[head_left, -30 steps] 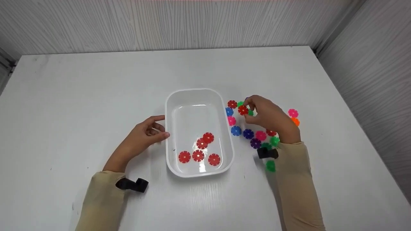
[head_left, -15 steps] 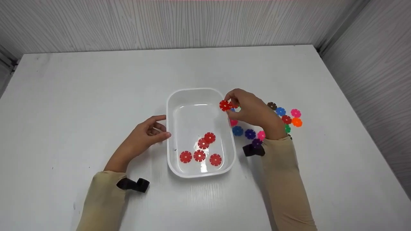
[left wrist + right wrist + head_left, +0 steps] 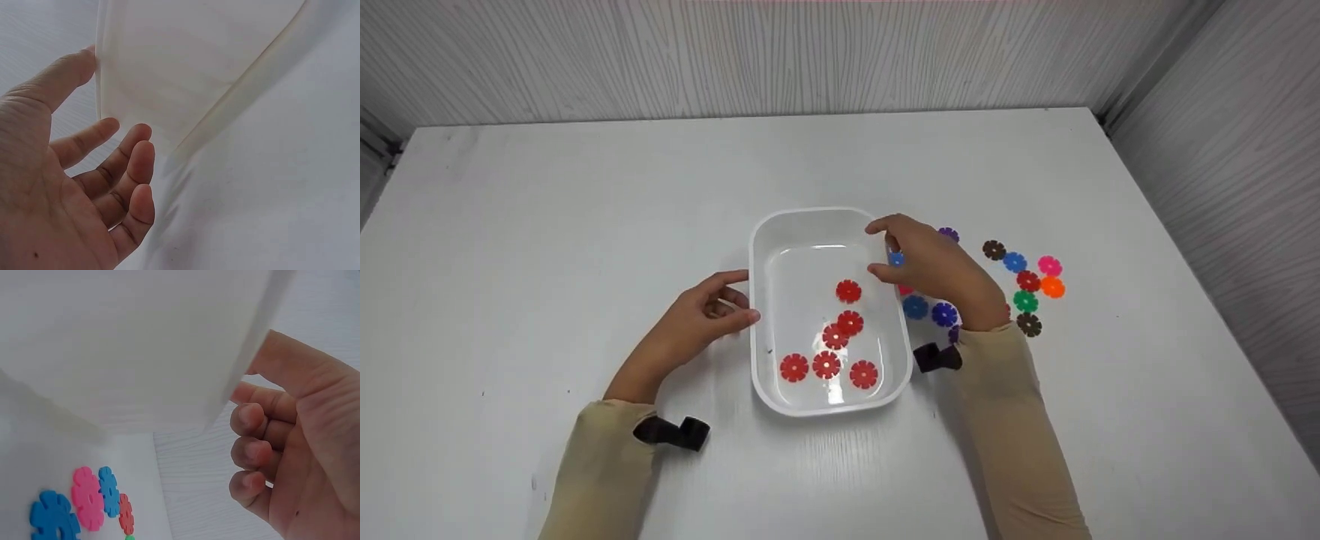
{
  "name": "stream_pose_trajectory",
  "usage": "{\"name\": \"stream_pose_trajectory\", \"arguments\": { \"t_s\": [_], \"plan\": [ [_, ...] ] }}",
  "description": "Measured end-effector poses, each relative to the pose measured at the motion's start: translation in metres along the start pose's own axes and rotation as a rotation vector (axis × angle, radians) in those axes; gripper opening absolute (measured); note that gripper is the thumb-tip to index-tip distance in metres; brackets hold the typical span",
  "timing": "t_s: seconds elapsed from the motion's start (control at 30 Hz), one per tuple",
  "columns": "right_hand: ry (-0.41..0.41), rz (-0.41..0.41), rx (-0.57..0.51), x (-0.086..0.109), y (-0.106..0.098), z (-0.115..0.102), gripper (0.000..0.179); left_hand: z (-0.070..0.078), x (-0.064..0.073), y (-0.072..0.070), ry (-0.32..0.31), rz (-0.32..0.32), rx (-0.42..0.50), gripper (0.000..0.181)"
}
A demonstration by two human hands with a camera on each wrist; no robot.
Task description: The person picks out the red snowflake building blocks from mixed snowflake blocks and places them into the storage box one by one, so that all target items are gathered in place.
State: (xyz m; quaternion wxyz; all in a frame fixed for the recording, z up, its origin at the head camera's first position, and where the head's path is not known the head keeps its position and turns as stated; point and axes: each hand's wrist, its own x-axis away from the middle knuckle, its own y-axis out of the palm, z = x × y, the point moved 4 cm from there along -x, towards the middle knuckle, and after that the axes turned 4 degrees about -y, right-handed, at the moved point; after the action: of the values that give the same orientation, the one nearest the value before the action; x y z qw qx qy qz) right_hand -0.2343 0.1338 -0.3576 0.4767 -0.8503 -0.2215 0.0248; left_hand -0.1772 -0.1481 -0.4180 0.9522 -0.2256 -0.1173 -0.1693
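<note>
A white rectangular tray [image 3: 802,285] stands in the middle of the table, with several red flower-shaped plastic discs [image 3: 848,291] lying inside. At its left side my left hand [image 3: 697,319] holds the edge: the thumb lies over the rim and the forefinger meets the outer wall, as the left wrist view shows. My right hand [image 3: 934,262] is over the tray's right rim, thumb and forefinger spread apart with nothing between them. Partly hidden under this hand and forearm are more discs in blue, pink and purple.
Right of the tray, loose discs lie on the white table [image 3: 585,202], among them a brown disc [image 3: 994,250], an orange disc [image 3: 1052,286] and a green disc [image 3: 1025,301]. A grey wood-grain panel [image 3: 750,60] rises behind the table, another on the right.
My right hand has carried a red disc leftward from the loose ones and let it go into the tray, where it lies above the other red discs. The left hand has stayed in place.
</note>
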Motion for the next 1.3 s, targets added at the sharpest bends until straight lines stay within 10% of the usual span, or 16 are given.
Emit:
{"name": "stream_pose_trajectory", "arguments": {
  "t_s": [1.3],
  "plan": [
    [0.109,0.138,0.006,0.07,-0.077,0.128,0.05,0.001,0.001,0.001,0.007,0.003,0.016,0.063]
  ]
}}
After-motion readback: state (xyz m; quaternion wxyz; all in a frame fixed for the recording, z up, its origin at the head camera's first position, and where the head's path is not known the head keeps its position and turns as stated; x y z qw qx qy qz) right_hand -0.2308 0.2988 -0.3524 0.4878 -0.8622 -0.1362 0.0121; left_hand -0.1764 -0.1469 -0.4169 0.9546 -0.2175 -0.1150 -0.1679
